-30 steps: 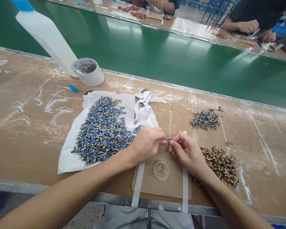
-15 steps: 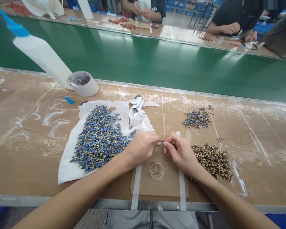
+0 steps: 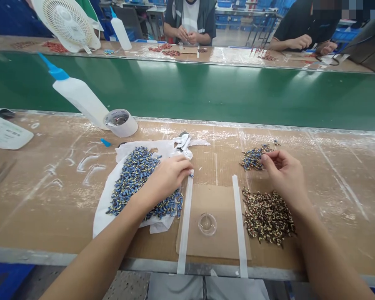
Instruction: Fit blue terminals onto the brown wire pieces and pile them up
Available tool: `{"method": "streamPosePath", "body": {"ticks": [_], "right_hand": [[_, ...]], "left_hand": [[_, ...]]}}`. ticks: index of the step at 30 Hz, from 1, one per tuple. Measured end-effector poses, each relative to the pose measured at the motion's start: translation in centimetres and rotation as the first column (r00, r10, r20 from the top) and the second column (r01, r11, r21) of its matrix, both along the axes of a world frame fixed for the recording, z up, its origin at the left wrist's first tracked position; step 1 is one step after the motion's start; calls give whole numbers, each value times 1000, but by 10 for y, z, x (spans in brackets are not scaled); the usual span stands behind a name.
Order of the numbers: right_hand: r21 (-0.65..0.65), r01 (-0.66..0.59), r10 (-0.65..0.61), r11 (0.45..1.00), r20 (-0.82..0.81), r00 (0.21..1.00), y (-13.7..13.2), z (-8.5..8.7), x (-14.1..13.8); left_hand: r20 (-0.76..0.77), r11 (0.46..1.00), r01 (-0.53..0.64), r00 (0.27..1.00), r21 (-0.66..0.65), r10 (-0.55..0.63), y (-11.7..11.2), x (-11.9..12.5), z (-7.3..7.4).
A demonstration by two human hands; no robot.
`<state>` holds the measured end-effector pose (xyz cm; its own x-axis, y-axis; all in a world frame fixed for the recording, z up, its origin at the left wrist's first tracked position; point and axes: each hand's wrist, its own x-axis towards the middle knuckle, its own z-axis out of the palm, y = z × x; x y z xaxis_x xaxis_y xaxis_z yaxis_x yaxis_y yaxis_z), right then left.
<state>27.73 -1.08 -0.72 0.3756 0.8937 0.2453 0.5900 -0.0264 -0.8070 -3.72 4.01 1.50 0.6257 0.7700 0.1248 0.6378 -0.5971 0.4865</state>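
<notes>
Our workbench (image 3: pixel 50 200) was a brown, tape-glazed board streaked with white smears. On its near left we had a white plastic sheet (image 3: pixel 101 216) spread flat, with a big heap of blue-and-yellow pieces (image 3: pixel 134 175) on it. Just right of that sat a cardboard pad (image 3: pixel 215 241), fastened by two white tape strips (image 3: pixel 184 233) running to the front edge, and on the pad stood a small clear dish (image 3: pixel 207 223). Beside the pad's right strip lay a pile of dark, yellow-flecked pieces (image 3: pixel 267 216) — and beyond it a smaller heap of blue pieces (image 3: pixel 251 158). Toward the back left we kept a tape roll (image 3: pixel 121 123) touching a leaning squeeze bottle (image 3: pixel 81 98); a blue cap (image 3: pixel 105 142) lay near them, and a printed sheet (image 3: pixel 6 133) at the far left.
</notes>
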Motion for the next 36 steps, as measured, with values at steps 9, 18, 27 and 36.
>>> {"method": "streamPosePath", "body": {"ticks": [9, 18, 27, 36], "right_hand": [[19, 142, -143, 990, 163, 976, 10, -7, 30], [93, 45, -42, 995, -38, 998, 5, 2, 15], [-111, -458, 429, 882, -217, 877, -23, 25, -34], [-280, -801, 749, 530, -289, 596, -50, 24, -94]], "left_hand": [[-187, 997, 60, 981, 44, -51, -5, 6, 0], [-1, 991, 129, 992, -37, -129, -15, 8, 17], [15, 970, 134, 991, -204, -134, -18, 13, -5], [181, 955, 134, 980, -264, -88, -22, 24, -2]]}}
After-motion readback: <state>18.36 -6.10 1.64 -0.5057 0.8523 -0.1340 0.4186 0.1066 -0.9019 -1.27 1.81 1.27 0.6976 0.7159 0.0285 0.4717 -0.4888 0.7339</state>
